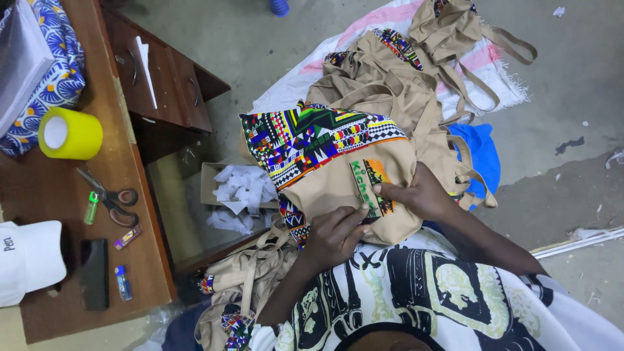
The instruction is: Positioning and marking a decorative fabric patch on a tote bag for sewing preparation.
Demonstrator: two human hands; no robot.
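A brown wooden desk [123,195] is seen on the left. A yellow roll of tape [69,133], scissors with dark handles [110,197], three small lighters [91,208] and a white cap [27,260] are laid on it. A white and pink cloth [500,81] is spread on the grey concrete floor [565,149], and tan fabric bags [390,84] are piled on the cloth.

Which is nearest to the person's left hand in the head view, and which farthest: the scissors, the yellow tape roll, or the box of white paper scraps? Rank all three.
From the left hand:
1. Box of white paper scraps, on the floor beside the desk.
2. Scissors, on the desk.
3. Yellow tape roll, farther back on the desk.
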